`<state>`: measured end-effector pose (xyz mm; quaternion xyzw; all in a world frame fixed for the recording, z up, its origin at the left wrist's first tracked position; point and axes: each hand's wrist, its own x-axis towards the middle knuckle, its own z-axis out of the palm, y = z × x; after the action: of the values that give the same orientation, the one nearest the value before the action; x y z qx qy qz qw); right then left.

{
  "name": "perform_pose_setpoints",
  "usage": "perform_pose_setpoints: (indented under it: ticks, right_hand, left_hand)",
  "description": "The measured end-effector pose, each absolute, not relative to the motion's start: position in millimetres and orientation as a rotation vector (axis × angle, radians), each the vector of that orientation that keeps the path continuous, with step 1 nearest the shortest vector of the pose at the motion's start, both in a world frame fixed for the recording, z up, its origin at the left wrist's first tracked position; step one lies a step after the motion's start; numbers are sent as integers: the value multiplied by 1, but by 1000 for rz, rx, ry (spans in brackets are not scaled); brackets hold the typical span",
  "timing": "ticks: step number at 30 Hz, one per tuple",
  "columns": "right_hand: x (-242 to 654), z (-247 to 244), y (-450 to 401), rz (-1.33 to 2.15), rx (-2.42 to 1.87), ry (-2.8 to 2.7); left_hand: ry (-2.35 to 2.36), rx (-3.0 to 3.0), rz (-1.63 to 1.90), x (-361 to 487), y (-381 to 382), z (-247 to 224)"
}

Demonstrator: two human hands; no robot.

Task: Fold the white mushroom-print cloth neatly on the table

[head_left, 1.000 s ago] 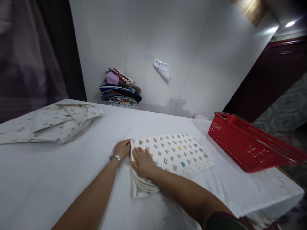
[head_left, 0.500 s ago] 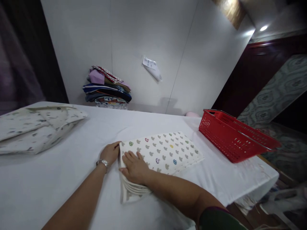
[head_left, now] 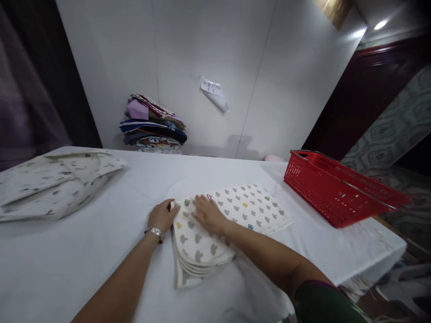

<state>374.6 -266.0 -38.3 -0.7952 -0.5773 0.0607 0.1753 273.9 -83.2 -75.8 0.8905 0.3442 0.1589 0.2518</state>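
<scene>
A folded stack of white cloth (head_left: 202, 244) printed with grey and coloured mushroom shapes lies on the white-covered table. Its near left corner is rounded and shows several layers. My left hand (head_left: 162, 216), with a silver watch on the wrist, pinches the stack's far left corner between thumb and fingers. My right hand (head_left: 209, 215) is flat on top of the cloth near its far edge, its fingers stretched out and slightly blurred.
Another patterned white cloth (head_left: 67, 184) lies loosely folded at the left. A red basket (head_left: 336, 193) stands on the table (head_left: 117, 242) at the right. Folded textiles (head_left: 153, 125) are piled by the back wall, where a paper label (head_left: 211, 86) hangs.
My right hand has slid away from me and slightly right over the cloth, uncovering its near left part. My left hand stays at the corner. The view has shifted a little.
</scene>
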Motion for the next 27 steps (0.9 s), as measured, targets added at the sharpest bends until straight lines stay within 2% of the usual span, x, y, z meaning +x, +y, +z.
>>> perform_pose_setpoints:
  ticks: [5, 8, 12, 15, 18, 27]
  right_hand:
    - [434, -56, -276, 127, -2558, -1405]
    - [448, -65, -275, 208, -2541, -1417]
    - [475, -53, -288, 181, -2535, -1353]
    - [508, -47, -316, 57, -2730, -1160]
    - [535, -55, -342, 151, -2916, -866]
    - [558, -67, -361, 192, -2846, -796]
  left_hand:
    - [969, 2433, 420, 275, -83, -74]
    - [978, 2434, 442, 274, -83, -74]
    - [958, 2431, 452, 274, -81, -79]
    - [967, 2443, 453, 275, -78, -82]
    - [974, 2462, 443, 277, -77, -84]
    - [976, 2454, 419, 276, -79, -81]
